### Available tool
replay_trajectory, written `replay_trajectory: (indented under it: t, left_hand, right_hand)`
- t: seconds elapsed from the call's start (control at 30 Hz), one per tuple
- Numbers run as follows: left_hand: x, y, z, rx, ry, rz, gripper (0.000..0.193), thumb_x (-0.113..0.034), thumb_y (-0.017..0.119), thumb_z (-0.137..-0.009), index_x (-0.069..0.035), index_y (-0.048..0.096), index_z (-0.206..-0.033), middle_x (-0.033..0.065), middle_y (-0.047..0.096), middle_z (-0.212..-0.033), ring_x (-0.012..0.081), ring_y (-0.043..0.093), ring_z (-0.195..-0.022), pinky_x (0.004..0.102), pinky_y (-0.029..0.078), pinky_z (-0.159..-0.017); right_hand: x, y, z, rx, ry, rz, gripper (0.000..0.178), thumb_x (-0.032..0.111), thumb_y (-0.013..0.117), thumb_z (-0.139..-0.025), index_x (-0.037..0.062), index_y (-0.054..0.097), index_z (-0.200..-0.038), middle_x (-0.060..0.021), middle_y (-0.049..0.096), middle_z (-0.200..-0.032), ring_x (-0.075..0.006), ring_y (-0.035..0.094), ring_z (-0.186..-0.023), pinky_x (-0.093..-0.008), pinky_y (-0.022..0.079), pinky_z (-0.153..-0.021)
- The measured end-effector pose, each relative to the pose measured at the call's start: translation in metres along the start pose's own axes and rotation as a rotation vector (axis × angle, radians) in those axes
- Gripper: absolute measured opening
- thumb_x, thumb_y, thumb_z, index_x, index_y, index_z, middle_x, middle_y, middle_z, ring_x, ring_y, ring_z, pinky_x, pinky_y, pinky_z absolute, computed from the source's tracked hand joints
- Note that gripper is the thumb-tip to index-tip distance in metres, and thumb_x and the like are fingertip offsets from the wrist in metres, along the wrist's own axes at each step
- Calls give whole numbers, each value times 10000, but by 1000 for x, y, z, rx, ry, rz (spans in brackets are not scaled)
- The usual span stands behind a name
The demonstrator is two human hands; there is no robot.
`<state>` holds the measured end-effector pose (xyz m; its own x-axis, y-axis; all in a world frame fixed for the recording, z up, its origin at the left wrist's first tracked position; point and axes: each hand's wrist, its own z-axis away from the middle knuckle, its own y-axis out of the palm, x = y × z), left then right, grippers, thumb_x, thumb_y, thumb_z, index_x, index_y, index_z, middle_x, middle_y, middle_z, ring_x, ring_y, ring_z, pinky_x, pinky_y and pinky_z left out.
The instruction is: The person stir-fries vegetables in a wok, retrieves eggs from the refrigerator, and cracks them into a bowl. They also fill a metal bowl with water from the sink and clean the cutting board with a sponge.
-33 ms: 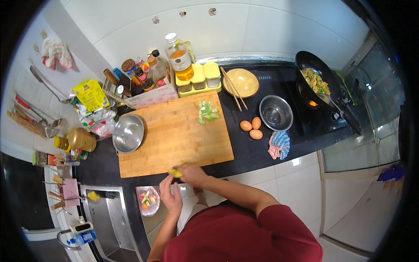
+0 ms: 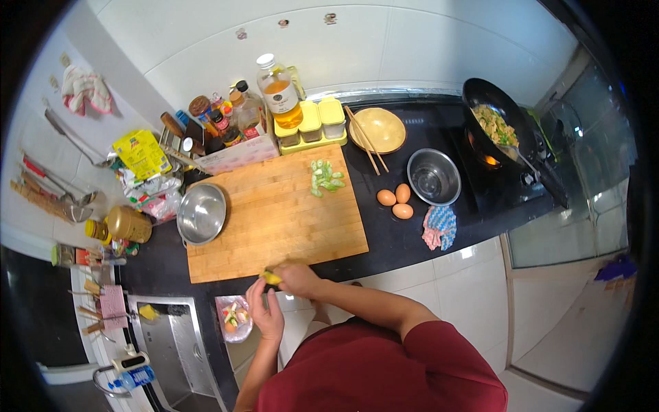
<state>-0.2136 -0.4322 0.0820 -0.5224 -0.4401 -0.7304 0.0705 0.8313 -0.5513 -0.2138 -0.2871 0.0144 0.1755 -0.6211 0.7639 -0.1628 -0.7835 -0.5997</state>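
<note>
In front of the near edge of the wooden cutting board (image 2: 268, 220), my right hand (image 2: 298, 279) is closed on a small yellow thing (image 2: 272, 277); its kind cannot be made out. My left hand (image 2: 266, 314) is raised beside it, thumb apart from the fingers and fingertips close to the yellow thing. Nothing shows in the left palm. Sliced pale green vegetable (image 2: 325, 178) lies in a small heap at the board's far right. An empty steel bowl (image 2: 202, 214) rests over the board's left edge. Below my left hand's side, a lined bin (image 2: 235, 331) holds food scraps and eggshells.
Three brown eggs (image 2: 396, 200) sit right of the board, beside a steel bowl (image 2: 434, 177) and a knitted cloth (image 2: 439, 228). Chopsticks (image 2: 367, 141) lean on a yellow bowl (image 2: 384, 130). A wok (image 2: 495, 120) of food stands over a lit flame. The sink (image 2: 171, 343) is at left.
My right hand and the yellow thing have shifted slightly left and down, toward my left hand's fingertips. The things on the counter stay where they were.
</note>
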Motion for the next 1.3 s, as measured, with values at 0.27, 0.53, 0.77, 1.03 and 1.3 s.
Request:
replay_trajectory:
  t: [0.27, 0.53, 0.77, 1.03, 1.3]
  left_hand:
    - [43, 1, -59, 71, 40, 57, 289, 8, 574, -872, 10, 603, -1159, 149, 633, -1162, 268, 597, -1059, 342, 472, -868]
    - [44, 56, -85, 291, 183, 210, 249, 9, 605, -852, 0, 622, -1101, 147, 635, -1117, 261, 597, -1020, 337, 474, -828]
    - [34, 96, -84, 483, 334, 180, 353, -36, 683, -801, -12, 599, -1142, 192, 607, -1154, 374, 567, -1064, 428, 450, -934]
    - [-39, 155, -80, 609, 476, -8, 628, -178, 784, -735, -19, 534, -1289, 276, 474, -1299, 429, 496, -1130, 475, 424, -946]
    - [-97, 217, -67, 442, 325, -63, 570, -165, 745, -796, 5, 523, -1292, 250, 490, -1301, 416, 483, -1152, 465, 401, -984]
  right_hand:
    - [-23, -69, -46, -105, 337, -19, 365, 293, 664, -820, 27, 585, -1057, -202, 623, -971, -396, 613, -946, -455, 499, -790]
    - [-20, -140, -3, -217, 670, 251, 390, 295, 630, -852, 24, 617, -1133, -223, 652, -1064, -389, 628, -984, -447, 508, -829]
    - [-36, -174, 88, -510, 826, 333, 240, 206, 643, -845, 27, 624, -1004, -197, 643, -985, -383, 631, -936, -461, 514, -803]
    - [-73, -230, 119, -695, 786, 446, 248, 119, 697, -799, 21, 636, -1019, -189, 621, -984, -368, 617, -936, -462, 511, -789]
    - [-167, -279, 167, -834, 1033, -422, 217, 211, 654, -900, 3, 599, -873, -115, 640, -702, -218, 637, -624, -353, 504, -535]
